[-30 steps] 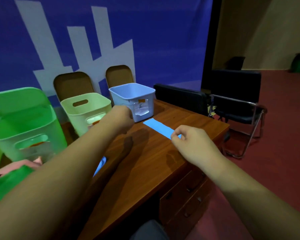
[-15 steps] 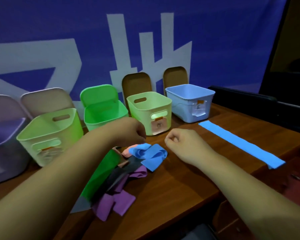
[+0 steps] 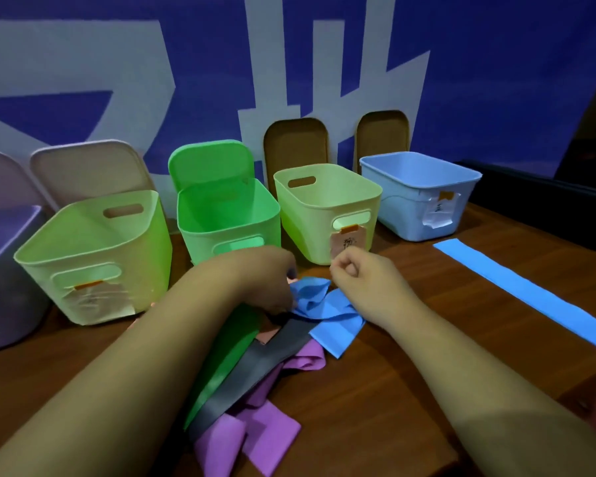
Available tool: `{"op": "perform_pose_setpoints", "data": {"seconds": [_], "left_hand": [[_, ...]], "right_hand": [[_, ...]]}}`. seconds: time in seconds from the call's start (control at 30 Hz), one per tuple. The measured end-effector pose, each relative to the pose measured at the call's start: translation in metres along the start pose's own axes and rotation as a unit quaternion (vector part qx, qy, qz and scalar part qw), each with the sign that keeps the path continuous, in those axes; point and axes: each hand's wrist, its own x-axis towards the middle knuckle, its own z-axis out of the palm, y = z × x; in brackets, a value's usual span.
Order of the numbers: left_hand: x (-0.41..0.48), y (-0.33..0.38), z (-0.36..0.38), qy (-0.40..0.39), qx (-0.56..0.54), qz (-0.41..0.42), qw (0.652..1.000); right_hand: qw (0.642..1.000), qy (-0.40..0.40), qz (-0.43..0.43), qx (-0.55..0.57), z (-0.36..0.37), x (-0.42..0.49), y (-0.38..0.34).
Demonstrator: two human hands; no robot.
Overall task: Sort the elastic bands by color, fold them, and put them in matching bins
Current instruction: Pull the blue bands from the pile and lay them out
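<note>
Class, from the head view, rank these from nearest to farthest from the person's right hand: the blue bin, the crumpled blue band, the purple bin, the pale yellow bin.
1. Crumpled blue band, right beside the right hand, on its left.
2. Pale yellow bin, just behind the hand.
3. Blue bin, back right.
4. Purple bin, far left.

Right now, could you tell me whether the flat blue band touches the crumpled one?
Apart: head view shows bare table between flat blue band and crumpled blue band.

An office-like room: a wooden desk (image 3: 358,425) before a blue printed banner (image 3: 496,80), brown chair backs (image 3: 295,142) behind
</note>
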Motion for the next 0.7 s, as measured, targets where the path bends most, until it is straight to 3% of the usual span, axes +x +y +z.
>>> {"op": "perform_pose_setpoints", "data": {"seconds": [0.3, 0.5, 0.6, 0.7], "left_hand": [[0.000, -0.005, -0.011, 0.092, -0.220, 0.000, 0.971], [0.000, -0.008, -0.010, 0.100, -0.393, 0.012, 0.914], [-0.005, -0.010, -0.016, 0.084, -0.396, 0.039, 0.914], [-0.015, -0.016, -0.019, 0.022, -0.325, 0.037, 0.945]], "right_hand": [[0.991, -0.082, -0.077, 0.078, 0.002, -0.012, -0.013], [0.996, -0.078, -0.007, 0.051, 0.004, -0.008, -0.006], [0.996, -0.063, 0.007, 0.067, 0.002, -0.007, -0.005], [0.995, -0.045, -0.005, 0.093, 0.000, -0.009, -0.005]]}}
